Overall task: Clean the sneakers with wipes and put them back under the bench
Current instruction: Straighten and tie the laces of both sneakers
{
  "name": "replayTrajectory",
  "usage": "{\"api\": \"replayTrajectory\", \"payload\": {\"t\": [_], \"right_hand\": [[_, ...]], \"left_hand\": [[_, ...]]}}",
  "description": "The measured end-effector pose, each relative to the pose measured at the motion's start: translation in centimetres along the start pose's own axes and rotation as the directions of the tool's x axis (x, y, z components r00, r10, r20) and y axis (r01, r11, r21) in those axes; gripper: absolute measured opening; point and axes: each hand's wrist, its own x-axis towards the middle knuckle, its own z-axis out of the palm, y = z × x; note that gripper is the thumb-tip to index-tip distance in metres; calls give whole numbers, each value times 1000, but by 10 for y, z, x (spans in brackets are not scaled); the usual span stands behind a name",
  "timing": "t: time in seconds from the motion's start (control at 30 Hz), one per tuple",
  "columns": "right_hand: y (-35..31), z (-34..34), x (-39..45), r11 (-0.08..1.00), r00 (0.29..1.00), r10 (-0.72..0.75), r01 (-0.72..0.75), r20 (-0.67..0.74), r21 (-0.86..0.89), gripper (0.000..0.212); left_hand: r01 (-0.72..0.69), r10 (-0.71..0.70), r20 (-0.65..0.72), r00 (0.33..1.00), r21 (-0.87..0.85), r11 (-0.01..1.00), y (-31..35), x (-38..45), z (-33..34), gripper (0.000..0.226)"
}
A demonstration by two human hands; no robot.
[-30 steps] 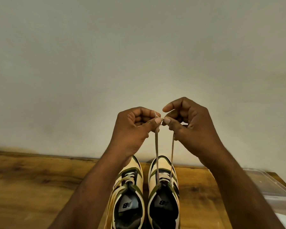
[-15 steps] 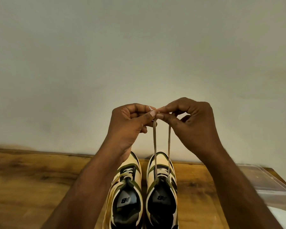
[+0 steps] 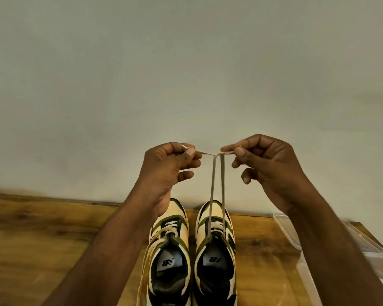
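Observation:
Two cream, green and black sneakers stand side by side on a wooden surface (image 3: 42, 239), toes toward the wall. The right sneaker (image 3: 216, 257) has both ends of its lace (image 3: 217, 186) drawn up high, crossed at the top. My left hand (image 3: 166, 171) pinches one lace end between thumb and forefinger. My right hand (image 3: 268, 166) pinches the other end, and the short stretch between the hands is taut. The left sneaker (image 3: 170, 259) has loose laces trailing down its left side.
A clear plastic box (image 3: 332, 246) lies at the right edge of the wooden surface. A plain pale wall (image 3: 186, 85) rises directly behind the sneakers.
My hands were pressed together at the lace ends; now they have moved apart sideways, pulling the crossed lace ends tight between them.

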Motion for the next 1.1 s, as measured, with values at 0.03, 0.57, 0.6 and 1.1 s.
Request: {"api": "replayTrajectory", "payload": {"t": [0.03, 0.57, 0.6, 1.1], "right_hand": [[1, -3, -1, 997, 999, 35, -36, 26, 65, 14], [21, -15, -5, 978, 983, 183, -183, 5, 100, 5], [20, -18, -7, 982, 983, 183, -183, 6, 53, 5], [28, -60, -26, 760, 940, 339, -261, 21, -595, 17]], "left_hand": [[18, -18, 4, 1000, -27, 999, 0, -1, 0, 10], [162, -201, -95, 975, -318, 934, -29, 0, -22, 15], [155, -195, -110, 975, -297, 942, -31, 0, -24, 13], [140, -57, -378, 924, 193, 971, -64, 14, -60, 8]]}}
